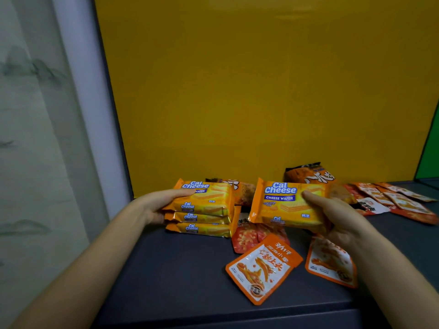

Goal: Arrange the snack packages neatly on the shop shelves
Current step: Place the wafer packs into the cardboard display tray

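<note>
Now, right hand point(332, 217): fingers point(316, 198) clamped on a wafer pack point(282, 205), long axis sideways.
left hand point(159, 203): fingers gripping the wafer stack point(204, 217) on the shelf point(178, 269).
wafer stack: just left of the right fingers.

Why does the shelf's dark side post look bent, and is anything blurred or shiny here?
Head view: the wide-angle lens bows the dark grey side post; light is dim, even; the orange plastic sachet shows slight glare; red sachets at far right blur; the yellow Cal Cheese wafer pack and three-pack stack read sharp.
</note>
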`<state>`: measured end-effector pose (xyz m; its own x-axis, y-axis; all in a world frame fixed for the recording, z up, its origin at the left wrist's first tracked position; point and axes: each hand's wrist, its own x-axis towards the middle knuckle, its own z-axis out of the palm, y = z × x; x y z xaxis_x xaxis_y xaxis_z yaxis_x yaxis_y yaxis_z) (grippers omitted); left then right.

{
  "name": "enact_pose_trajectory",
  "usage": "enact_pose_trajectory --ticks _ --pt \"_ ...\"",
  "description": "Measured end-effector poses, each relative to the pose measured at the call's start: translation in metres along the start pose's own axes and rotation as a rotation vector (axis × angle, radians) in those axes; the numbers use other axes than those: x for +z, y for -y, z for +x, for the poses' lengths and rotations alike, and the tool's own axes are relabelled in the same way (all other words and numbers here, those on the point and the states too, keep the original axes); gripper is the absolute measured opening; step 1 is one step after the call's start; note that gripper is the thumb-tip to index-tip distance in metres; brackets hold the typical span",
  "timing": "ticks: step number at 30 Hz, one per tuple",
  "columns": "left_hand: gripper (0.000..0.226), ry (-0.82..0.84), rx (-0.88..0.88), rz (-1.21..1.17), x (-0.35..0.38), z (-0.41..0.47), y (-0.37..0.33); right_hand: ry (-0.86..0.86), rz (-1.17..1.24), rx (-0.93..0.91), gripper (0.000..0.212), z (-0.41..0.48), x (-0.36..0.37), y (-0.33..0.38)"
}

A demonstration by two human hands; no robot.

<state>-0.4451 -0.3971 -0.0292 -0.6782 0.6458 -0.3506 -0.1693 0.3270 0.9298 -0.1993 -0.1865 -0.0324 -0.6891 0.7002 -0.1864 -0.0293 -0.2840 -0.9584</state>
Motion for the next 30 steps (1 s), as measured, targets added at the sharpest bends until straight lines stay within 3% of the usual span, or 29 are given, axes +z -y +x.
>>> enact_pose_trajectory --ticks 4,11,15,20,30 --pt "0.055 -0.008 0.025 -0.025 0.0 0.0 0.0 0.0 0.003 0.003 0.007 0.003 0.003 -0.001" --pt "0.018 -0.013 0.079 -0.114 0.002 -0.011 0.009 0.018 0.02 0.008 0.007 0.001 0.008 -0.002" --pt "0.014 -0.026 0.158 -0.173 -0.001 -0.018 0.013 0.008 0.03 0.01 0.018 0.001 0.008 -0.003" --pt "0.017 -0.056 0.218 -0.239 -0.006 -0.024 0.021 0.007 0.042 0.008 0.008 -0.005 0.008 -0.005" --pt "0.01 -0.045 0.34 -0.289 0.001 -0.039 0.016 -0.059 0.078 -0.005 0.012 -0.025 -0.01 -0.008"
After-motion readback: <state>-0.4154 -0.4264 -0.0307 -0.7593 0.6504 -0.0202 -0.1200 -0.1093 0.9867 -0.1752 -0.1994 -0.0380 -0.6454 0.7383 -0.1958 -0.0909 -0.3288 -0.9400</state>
